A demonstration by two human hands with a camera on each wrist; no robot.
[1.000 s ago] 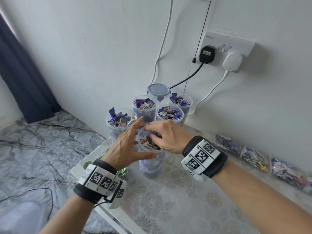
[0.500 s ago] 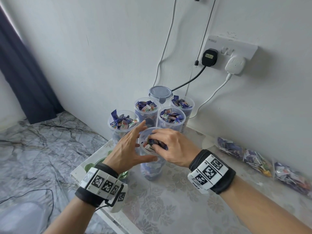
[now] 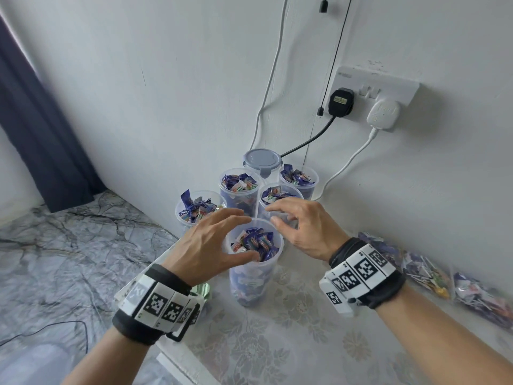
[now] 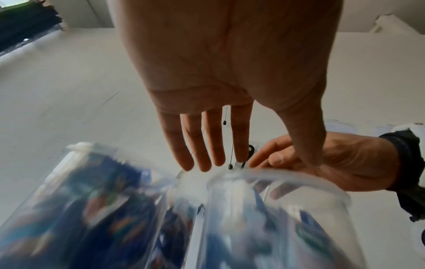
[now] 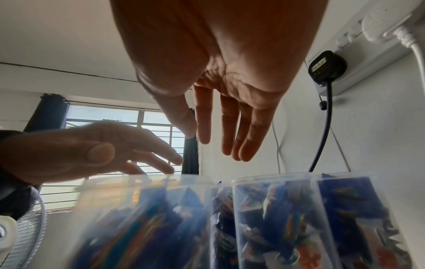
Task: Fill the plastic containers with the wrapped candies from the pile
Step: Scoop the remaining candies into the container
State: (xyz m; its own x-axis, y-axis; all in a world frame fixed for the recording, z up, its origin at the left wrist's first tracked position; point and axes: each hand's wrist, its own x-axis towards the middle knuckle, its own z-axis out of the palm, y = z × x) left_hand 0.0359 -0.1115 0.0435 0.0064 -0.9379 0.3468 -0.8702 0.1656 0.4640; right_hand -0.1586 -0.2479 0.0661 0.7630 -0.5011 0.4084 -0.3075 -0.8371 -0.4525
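A white-painted wall (image 3: 166, 79) with a white double socket plate (image 3: 374, 84) is seen behind a low table covered with a pale floral-patterned cloth (image 3: 291, 343), and grey marbled flooring (image 3: 55, 259) lies at nine o'clock from the table. A black plug (image 3: 341, 101) and a white plug (image 3: 383, 113) are seated in the socket plate. Six tall clear plastic containers are grouped on the cloth against the wall. The nearest clear container (image 3: 254, 279) is filled to its rim with blue-wrapped candies (image 3: 255, 243). At twelve o'clock from it stand four more open containers (image 3: 240, 190), each heaped with wrapped candies, and behind them a container closed by a grey clip lid (image 3: 262, 159). The left hand (image 3: 211, 245) is held at nine o'clock of the nearest container, fingers spread and straight, with the thumb laid at the near rim; nothing is gripped, as the left wrist view confirms. The right hand (image 3: 302, 226) is held at two o'clock of the same rim, fingers loosely bent and apart, with nothing held between them. Whether the right fingertips touch the rim cannot be told. The pile of loose wrapped candies (image 3: 433, 273) is stretched along the wall at three o'clock from the containers, well apart from both hands. Black bands with square-patterned white markers (image 3: 361, 269) are worn on both wrists.
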